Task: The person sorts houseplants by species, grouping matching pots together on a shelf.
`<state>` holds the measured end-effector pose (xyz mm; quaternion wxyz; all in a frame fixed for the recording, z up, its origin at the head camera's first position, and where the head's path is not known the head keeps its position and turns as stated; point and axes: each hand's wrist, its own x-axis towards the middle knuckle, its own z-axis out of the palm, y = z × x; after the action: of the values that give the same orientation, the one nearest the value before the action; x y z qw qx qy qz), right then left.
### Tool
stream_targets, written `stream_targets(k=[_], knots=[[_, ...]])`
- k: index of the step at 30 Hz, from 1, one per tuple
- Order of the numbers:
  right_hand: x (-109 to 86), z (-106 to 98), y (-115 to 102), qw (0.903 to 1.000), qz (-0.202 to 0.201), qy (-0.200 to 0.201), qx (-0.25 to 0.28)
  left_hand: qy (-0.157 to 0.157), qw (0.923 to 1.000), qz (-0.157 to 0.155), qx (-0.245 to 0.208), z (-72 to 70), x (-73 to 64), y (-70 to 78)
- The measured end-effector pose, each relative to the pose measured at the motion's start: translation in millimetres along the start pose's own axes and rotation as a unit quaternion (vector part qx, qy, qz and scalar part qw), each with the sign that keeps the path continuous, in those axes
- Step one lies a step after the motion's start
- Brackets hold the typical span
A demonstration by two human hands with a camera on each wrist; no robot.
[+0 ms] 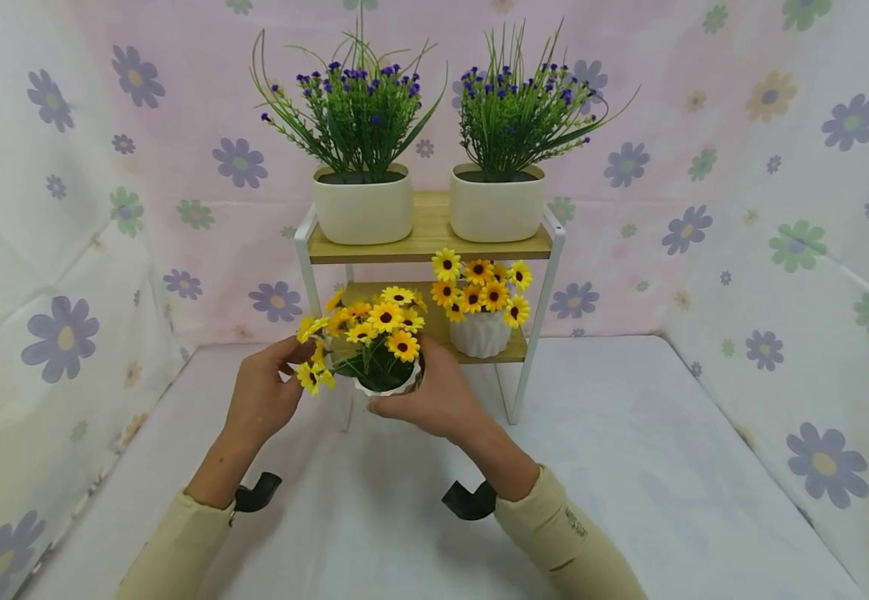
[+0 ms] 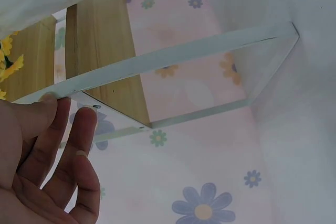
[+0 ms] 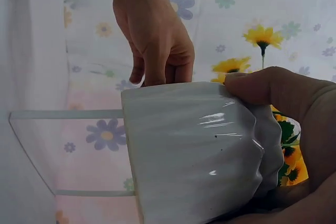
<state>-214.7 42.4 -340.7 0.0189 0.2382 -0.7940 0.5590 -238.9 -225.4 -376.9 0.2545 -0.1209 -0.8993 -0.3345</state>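
My right hand (image 1: 434, 396) grips a white ribbed flowerpot (image 3: 189, 145) with yellow artificial sunflowers (image 1: 385, 317), the thumb (image 3: 252, 85) at its rim. The pot is held tilted in front of the shelf's lower level. At the shelf's left side, my left hand (image 1: 265, 387) has its thumb and index fingertips together at the white metal frame (image 2: 178, 53), pinching it; the other fingers (image 2: 84, 182) stay loosely bent. Yellow blooms cover these fingertips in the head view. A matching sunflower pot (image 1: 481, 333) stands on the right of the lower board.
Two cream oval planters (image 1: 362, 208) with purple-flowered grass stand on the wooden top board (image 1: 431, 221) of the shelf. White cloth covers the table (image 1: 374, 517). Flower-print cloth walls (image 1: 614, 275) enclose the back and sides.
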Motion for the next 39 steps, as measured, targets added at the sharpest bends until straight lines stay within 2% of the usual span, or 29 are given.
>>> stream_targets(k=[7,13,17,21,28,39], knots=[[5.4,-4,-3,0.9998,0.001,0.020,0.002,0.007,0.9999,0.012,-0.003,1.4,0.4,-1.8],[10.6,-5,-7,0.9989,-0.025,0.039,0.009,0.007,0.9999,0.013,-0.009,2.8,1.5,-0.1],[16.9,-5,-7,0.9974,-0.038,0.061,0.005,0.011,0.9995,0.027,-0.013,2.2,3.6,-0.8],[24.8,-3,-3,0.9965,-0.029,0.078,0.010,0.012,0.9992,0.038,-0.010,1.1,4.9,-1.7],[36.9,5,5,0.9942,-0.028,0.104,0.010,0.004,0.9995,0.029,-0.011,0.8,1.9,-1.3],[48.7,14,14,0.9893,-0.026,0.144,-0.006,0.008,0.9995,0.030,-0.009,1.0,0.3,0.2]])
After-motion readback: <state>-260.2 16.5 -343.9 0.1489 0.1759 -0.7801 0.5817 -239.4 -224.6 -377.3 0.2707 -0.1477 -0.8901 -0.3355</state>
